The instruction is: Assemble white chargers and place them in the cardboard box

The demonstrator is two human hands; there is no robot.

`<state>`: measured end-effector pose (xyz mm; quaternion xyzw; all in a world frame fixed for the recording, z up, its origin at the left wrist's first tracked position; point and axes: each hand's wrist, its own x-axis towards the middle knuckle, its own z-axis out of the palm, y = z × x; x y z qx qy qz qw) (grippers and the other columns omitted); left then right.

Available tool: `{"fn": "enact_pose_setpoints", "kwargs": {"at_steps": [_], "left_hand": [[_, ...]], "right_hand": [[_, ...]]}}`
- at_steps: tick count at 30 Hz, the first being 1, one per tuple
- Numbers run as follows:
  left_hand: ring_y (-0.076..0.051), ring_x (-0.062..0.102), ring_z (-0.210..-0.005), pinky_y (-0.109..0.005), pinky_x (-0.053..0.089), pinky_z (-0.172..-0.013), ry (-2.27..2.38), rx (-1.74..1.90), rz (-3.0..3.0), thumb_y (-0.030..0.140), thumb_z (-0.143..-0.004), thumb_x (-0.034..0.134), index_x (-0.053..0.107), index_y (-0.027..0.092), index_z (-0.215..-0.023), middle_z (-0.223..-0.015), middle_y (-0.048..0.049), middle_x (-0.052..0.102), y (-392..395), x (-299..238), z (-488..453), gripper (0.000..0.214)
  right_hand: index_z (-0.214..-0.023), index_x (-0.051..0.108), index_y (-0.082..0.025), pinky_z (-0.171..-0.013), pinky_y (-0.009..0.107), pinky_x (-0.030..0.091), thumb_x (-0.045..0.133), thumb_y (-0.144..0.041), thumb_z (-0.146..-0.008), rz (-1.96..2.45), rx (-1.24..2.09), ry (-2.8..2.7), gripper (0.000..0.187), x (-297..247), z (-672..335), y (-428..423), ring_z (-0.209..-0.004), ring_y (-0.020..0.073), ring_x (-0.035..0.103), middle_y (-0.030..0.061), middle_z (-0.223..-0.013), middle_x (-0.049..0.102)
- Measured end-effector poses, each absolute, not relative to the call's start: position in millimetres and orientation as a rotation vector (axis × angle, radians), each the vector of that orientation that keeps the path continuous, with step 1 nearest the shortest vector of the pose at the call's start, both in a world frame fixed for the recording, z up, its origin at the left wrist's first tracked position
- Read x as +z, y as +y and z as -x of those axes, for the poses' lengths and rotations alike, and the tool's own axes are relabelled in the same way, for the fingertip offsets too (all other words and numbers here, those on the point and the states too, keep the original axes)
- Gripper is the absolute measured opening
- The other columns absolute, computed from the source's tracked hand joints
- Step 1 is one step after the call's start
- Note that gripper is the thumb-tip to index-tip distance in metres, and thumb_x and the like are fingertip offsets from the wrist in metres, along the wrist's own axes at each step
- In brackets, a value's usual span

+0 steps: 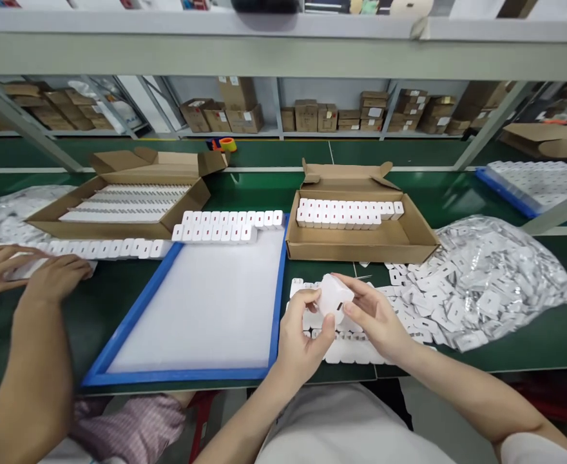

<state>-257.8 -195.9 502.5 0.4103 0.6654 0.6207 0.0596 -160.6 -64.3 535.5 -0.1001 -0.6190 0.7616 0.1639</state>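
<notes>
tbh you look partway there: your left hand (299, 336) and right hand (377, 320) both pinching a white housing (332, 295) right of the blue-framed tray (196, 312), finished-looking rows (220, 232) at its far end, loads of loose plates (423, 306) probably to go.

Fingers (329, 327) partly cover the white piece (332, 293); the top edge crops a dark object (265, 6), seemingly too much to identify.

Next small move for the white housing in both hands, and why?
Probably a thumb press on the slotted face: the left hand and right hand grip the white housing, thumbs by that face, and whether it sits flush can't be seen.
</notes>
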Motion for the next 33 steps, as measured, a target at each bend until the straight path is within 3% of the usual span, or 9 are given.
{"fn": "enact_pose_setpoints", "kwargs": {"at_steps": [5, 8, 11, 15, 26, 30, 33], "left_hand": [[-0.025, 0.045, -0.126, -0.039, 0.042, -0.100, 2.051, 1.507, -1.316, 0.033, -0.099, 0.047, 0.045, 0.031, -0.134, -0.138, -0.0101, 0.042, -202, 517, 263, 0.035], [-0.024, 0.045, -0.127, -0.040, 0.042, -0.100, 2.061, 1.520, -1.240, 0.035, -0.100, 0.046, 0.046, 0.033, -0.131, -0.138, -0.0087, 0.041, -208, 522, 265, 0.032], [-0.025, 0.046, -0.126, -0.040, 0.044, -0.097, 2.097, 1.546, -1.181, 0.037, -0.098, 0.050, 0.049, 0.032, -0.127, -0.138, -0.0087, 0.041, -214, 522, 263, 0.029], [-0.023, 0.051, -0.118, -0.039, 0.044, -0.092, 2.123, 1.613, -1.129, 0.035, -0.098, 0.051, 0.050, 0.032, -0.126, -0.138, -0.0086, 0.042, -223, 520, 263, 0.028], [-0.019, 0.057, -0.104, -0.035, 0.047, -0.088, 2.245, 1.567, -1.087, 0.030, -0.098, 0.048, 0.055, 0.025, -0.118, -0.122, -0.0081, 0.053, -224, 520, 293, 0.022], [-0.019, 0.057, -0.106, -0.034, 0.046, -0.090, 2.259, 1.537, -1.081, 0.027, -0.098, 0.048, 0.058, 0.024, -0.116, -0.121, -0.0075, 0.055, -219, 519, 296, 0.021], [-0.018, 0.058, -0.105, -0.033, 0.046, -0.090, 2.255, 1.576, -1.038, 0.026, -0.097, 0.048, 0.058, 0.023, -0.115, -0.120, -0.0072, 0.056, -215, 519, 297, 0.020]], "right_hand": [[-0.127, 0.061, -0.028, -0.105, 0.037, 0.050, 0.074, -0.045, -0.083, 0.720, 1.648, -1.948, 0.049, 563, 172, 21, -0.124, 0.0235, 0.057, 0.0052, -0.137, 0.060], [-0.116, 0.065, -0.020, -0.096, 0.035, 0.055, 0.062, -0.037, -0.094, 0.965, 1.554, -1.901, 0.028, 570, 192, 104, -0.113, 0.0211, 0.062, 0.0081, -0.125, 0.064], [-0.114, 0.062, -0.013, -0.079, 0.036, 0.059, 0.062, -0.031, -0.095, 1.253, 1.559, -1.897, 0.026, 561, 214, 164, -0.094, 0.0185, 0.066, 0.0082, -0.111, 0.065], [-0.119, 0.060, -0.014, -0.078, 0.036, 0.059, 0.062, -0.032, -0.096, 1.427, 1.555, -1.920, 0.029, 539, 231, 188, -0.093, 0.0183, 0.065, 0.0077, -0.113, 0.064], [-0.116, 0.061, -0.015, -0.079, 0.036, 0.058, 0.061, -0.034, -0.096, 1.209, 1.331, -2.083, 0.029, 540, 238, 178, -0.093, 0.0180, 0.065, 0.0074, -0.112, 0.064], [-0.117, 0.061, -0.014, -0.093, 0.043, 0.051, 0.058, -0.035, -0.096, 0.970, 1.142, -2.234, 0.030, 555, 221, 144, -0.106, 0.0241, 0.061, 0.0109, -0.118, 0.062], [-0.119, 0.064, -0.021, -0.098, 0.040, 0.048, 0.061, -0.040, -0.091, 0.633, 1.178, -2.450, 0.034, 553, 208, 89, -0.110, 0.0257, 0.060, 0.0097, -0.120, 0.064]]}}
